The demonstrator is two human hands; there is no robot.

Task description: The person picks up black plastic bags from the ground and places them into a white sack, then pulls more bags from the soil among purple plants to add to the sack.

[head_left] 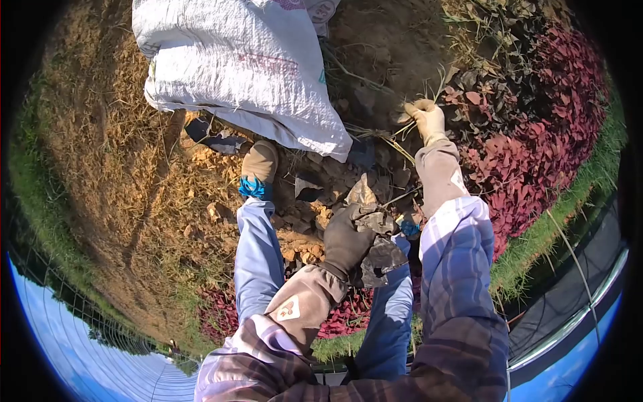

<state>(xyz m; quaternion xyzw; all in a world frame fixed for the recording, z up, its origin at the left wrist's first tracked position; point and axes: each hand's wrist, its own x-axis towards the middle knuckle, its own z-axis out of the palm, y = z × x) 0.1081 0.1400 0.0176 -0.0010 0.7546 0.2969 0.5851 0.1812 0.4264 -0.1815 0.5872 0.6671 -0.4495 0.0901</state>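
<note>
My left hand [348,238], in a dark glove, is closed on crumpled dark scraps [380,258] that look like dirty plastic or dry leaves. A pale brown dry piece [362,191] sticks up just beyond it. Farther forward and to the right, my right hand [426,122], in a light glove, has its fingers pinched together on thin dry stems [402,149]. These stems stretch over the littered soil beside the red-leaved plants. Its fingertips are partly blurred against the soil.
A large white woven sack [234,74] lies at the upper left. Below it are dark scraps [224,142] and my boot [260,162]. Red-leaved plants [529,161] fill the right side, bordered by grass [576,208]. Brown soil [107,194] with dry grass spreads left.
</note>
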